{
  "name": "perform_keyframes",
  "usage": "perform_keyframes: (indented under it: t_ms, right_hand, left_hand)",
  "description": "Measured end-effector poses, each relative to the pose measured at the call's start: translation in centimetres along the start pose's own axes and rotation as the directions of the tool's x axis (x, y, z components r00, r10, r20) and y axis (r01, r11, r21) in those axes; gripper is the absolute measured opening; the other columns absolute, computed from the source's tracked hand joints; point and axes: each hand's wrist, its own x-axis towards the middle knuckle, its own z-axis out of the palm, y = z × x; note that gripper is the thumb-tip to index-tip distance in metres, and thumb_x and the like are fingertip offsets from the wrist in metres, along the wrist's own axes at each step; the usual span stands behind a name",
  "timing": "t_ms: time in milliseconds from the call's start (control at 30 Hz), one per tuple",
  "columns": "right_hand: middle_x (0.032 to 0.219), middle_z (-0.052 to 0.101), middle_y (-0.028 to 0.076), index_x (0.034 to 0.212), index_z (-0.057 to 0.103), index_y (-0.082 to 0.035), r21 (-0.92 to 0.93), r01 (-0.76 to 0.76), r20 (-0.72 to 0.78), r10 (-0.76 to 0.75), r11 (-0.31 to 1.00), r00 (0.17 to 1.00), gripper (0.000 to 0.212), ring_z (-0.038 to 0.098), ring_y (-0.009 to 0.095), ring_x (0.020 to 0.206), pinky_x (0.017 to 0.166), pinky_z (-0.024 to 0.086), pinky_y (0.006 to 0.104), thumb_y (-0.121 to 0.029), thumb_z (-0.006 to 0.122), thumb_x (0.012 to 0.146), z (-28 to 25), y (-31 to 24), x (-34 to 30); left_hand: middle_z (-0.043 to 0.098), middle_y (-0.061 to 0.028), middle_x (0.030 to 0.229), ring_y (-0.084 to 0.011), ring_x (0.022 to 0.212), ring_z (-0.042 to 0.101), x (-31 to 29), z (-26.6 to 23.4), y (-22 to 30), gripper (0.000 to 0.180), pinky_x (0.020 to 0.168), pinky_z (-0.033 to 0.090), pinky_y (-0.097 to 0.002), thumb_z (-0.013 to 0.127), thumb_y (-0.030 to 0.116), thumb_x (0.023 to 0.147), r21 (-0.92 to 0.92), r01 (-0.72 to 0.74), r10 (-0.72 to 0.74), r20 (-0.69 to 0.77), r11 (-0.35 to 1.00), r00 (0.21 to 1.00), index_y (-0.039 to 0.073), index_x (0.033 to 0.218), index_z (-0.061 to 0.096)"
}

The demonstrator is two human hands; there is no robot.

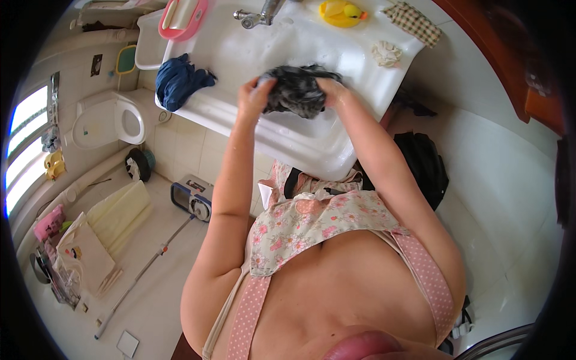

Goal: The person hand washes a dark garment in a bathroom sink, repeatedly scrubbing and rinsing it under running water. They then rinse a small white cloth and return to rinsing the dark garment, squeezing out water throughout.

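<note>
Holding bunched black-and-grey cloth [295, 93] over white washbasin [285, 139]. Left hand [253, 99]: fingers grasping cloth's nine-o'clock edge. Right hand [333, 93]: fingers, partly hidden, grasping three-o'clock edge. From cloth: crumpled blue fabric [180, 83] at nine o'clock, tap [257, 20] eleven, yellow rubber duck [339, 13] one.

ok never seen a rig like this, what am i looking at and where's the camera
No machine here: these are a person's own bare hands. The one picture comes from a wide fisheye camera on their head, looking down, so straight edges bend. The left hand and right hand hold a dark patterned cloth at a white sink. A blue cloth lies at the sink's left end; a yellow toy duck and a checked cloth lie along its back edge, right of the tap.
</note>
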Motion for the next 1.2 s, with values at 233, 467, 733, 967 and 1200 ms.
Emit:
perform_keyframes:
  t_ms: [233, 467, 733, 967, 1200]
  right_hand:
    - [0.102, 0.060, 0.007, 0.109, 0.053, 0.001, -0.015, 0.263, 0.113, -0.259, 0.965, 0.959, 0.028, 0.059, 0.014, 0.091, 0.080, 0.047, 0.0272, -0.009, 0.050, 0.084, 3.1, -3.2, -5.6]
    - [0.084, 0.060, 0.001, 0.093, 0.060, -0.004, -0.119, 0.566, -0.359, -0.567, 0.816, 0.742, 0.013, 0.056, 0.010, 0.074, 0.066, 0.046, 0.0241, -0.009, 0.058, 0.081, 4.1, -7.0, -7.4]
    - [0.106, 0.058, 0.019, 0.108, 0.054, -0.003, -0.976, -0.044, -0.215, -0.920, 0.212, 0.327, 0.039, 0.053, 0.034, 0.100, 0.085, 0.042, 0.0401, -0.029, 0.058, 0.079, 2.8, -6.6, -1.8]
    - [0.090, 0.063, 0.013, 0.107, 0.057, -0.003, -0.597, -0.031, -0.305, -0.191, 0.802, 0.933, 0.035, 0.059, 0.025, 0.085, 0.077, 0.046, 0.0355, -0.025, 0.058, 0.080, 8.0, -0.3, -0.1]
    - [0.088, 0.063, 0.011, 0.090, 0.060, -0.002, -0.799, 0.058, -0.361, -0.555, 0.598, 0.750, 0.025, 0.059, 0.022, 0.078, 0.069, 0.044, 0.0346, -0.024, 0.059, 0.080, 3.4, 0.3, 1.0]
  left_hand:
    - [0.064, -0.0076, 0.086, -0.0215, 0.077, 0.063, 2.7, -7.6, -0.2, 0.022, 0.068, 0.052, -0.0330, 0.063, 0.018, 0.077, -0.648, 0.050, -0.218, -0.181, 0.760, 0.959, 0.002, 0.093, 0.059]
    - [0.062, -0.0104, 0.103, -0.0242, 0.097, 0.058, -0.6, -8.2, 5.7, 0.030, 0.090, 0.043, -0.0370, 0.052, 0.023, 0.084, -0.700, -0.067, 0.112, 0.019, 0.711, 0.994, 0.001, 0.106, 0.057]
    - [0.051, -0.0121, 0.123, -0.0275, 0.115, 0.047, -2.1, -3.3, 7.1, 0.043, 0.100, 0.032, -0.0425, 0.046, 0.030, 0.089, -0.639, 0.023, 0.188, 0.260, 0.769, 0.947, 0.004, 0.123, 0.045]
    - [0.047, -0.0098, 0.123, -0.0227, 0.111, 0.048, -3.9, 1.6, 5.6, 0.050, 0.095, 0.038, -0.0372, 0.049, 0.025, 0.088, -0.637, 0.240, 0.201, 0.540, 0.733, 0.817, 0.006, 0.131, 0.033]
    - [0.053, -0.0083, 0.115, -0.0210, 0.105, 0.053, -1.8, -2.0, 4.6, 0.042, 0.091, 0.042, -0.0347, 0.055, 0.011, 0.085, -0.402, 0.029, 0.058, 0.203, 0.915, 0.977, 0.005, 0.124, 0.040]
